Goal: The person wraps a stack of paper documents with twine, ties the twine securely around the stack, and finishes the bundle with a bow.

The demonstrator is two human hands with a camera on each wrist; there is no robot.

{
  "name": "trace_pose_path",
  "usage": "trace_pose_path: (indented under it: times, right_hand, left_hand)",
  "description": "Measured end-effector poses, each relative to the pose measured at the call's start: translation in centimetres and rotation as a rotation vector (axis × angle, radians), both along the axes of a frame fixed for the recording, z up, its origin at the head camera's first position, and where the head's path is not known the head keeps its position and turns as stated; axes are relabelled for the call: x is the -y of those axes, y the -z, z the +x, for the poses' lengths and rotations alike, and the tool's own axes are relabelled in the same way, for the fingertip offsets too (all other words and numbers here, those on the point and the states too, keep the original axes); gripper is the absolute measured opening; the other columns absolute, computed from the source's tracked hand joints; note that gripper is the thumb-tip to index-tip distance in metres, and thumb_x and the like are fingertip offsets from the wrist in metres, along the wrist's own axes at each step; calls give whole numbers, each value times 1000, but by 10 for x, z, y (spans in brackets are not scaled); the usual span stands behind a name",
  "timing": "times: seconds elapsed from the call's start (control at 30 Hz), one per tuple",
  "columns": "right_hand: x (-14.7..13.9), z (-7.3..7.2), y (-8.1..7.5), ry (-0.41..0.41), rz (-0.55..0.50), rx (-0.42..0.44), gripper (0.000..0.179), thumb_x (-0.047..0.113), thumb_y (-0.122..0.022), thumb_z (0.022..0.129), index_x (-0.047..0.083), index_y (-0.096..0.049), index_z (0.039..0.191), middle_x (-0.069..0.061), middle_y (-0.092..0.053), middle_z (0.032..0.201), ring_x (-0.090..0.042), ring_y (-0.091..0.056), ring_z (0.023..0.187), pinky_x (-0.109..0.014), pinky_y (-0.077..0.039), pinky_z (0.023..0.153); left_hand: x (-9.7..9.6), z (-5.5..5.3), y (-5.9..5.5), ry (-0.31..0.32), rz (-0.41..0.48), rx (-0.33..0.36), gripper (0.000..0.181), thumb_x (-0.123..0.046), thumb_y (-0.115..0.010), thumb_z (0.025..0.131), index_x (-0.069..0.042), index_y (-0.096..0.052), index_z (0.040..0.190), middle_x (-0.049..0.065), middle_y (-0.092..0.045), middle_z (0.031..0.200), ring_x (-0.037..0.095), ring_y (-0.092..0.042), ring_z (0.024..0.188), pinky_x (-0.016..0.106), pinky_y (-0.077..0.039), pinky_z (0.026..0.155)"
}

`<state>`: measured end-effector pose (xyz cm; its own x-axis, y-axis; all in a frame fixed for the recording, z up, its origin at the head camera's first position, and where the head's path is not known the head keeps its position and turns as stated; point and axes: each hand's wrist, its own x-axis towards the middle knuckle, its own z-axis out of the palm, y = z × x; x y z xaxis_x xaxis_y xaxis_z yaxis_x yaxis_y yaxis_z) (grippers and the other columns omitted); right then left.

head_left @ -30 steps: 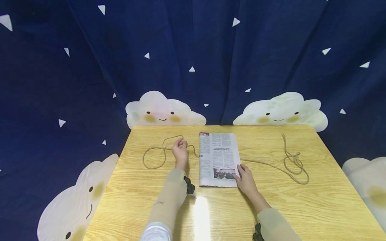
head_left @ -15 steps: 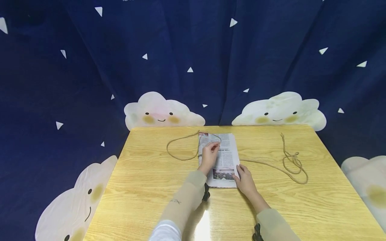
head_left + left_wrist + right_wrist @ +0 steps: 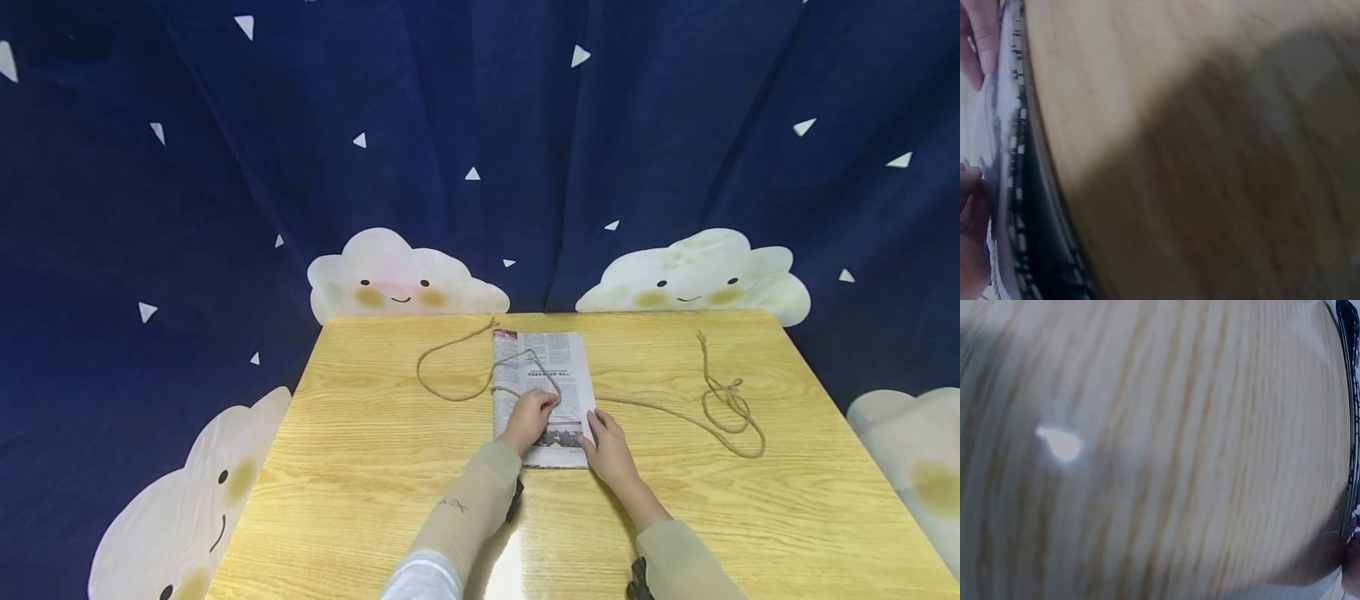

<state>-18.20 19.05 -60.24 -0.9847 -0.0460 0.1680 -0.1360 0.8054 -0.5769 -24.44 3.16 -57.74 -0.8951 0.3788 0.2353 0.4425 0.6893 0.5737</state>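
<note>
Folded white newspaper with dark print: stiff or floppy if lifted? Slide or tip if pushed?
The folded white newspaper probably bends yet partly holds its shape, being thin paper folded over. It may slide fairly easily, since the yellow wood-grain table shows a glossy reflection. Tipping seems unlikely, as it lies flat.

Newspaper (image 3: 573,387) — seemingly illegible, right sleeve (image 3: 682,550) cropped
</note>
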Motion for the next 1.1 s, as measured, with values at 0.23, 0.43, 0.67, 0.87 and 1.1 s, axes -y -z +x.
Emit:
trace_pose_path:
  times: [0.23,0.43,0.67,0.87,1.1]
  right_hand:
    - [0,-1,2,0,8,12,52,11,-63,85,-13,-43,127,-32,-38,131,-48,-37,118,-55,-32,100]
    - [0,-1,1,1,2,6,53,12,-63,85,-13,-43,127,-32,-39,130,-48,-38,118,-55,-32,100]
    - [0,0,-1,4,4,31,54,13,-63,86,-12,-42,128,-32,-38,131,-48,-37,119,-54,-32,100]
    - [1,0,-1,4,9,44,53,14,-61,87,-12,-42,129,-31,-37,132,-47,-36,120,-54,-31,101]
    - [1,0,-2,6,16,27,52,12,-62,86,-13,-42,128,-32,-37,131,-47,-37,119,-54,-31,101]
  left_hand:
    - [7,4,-1,75,-136,-17,28,1,-54,88,-6,-64,113,6,-61,110,18,-56,105,24,-43,94]
    - [27,-3,-1,-61,-81,-221,27,-3,-57,85,-8,-65,110,7,-57,117,22,-52,112,32,-42,96]
    - [51,-6,6,-400,164,-178,24,3,-51,85,6,-59,108,18,-56,108,31,-52,104,38,-45,91]
    - [56,0,12,-346,144,-136,28,3,-53,85,11,-58,111,22,-57,111,35,-53,106,39,-45,93]
    - [63,10,13,-231,72,-98,32,0,-53,88,10,-55,118,21,-52,124,33,-48,117,39,-38,101]
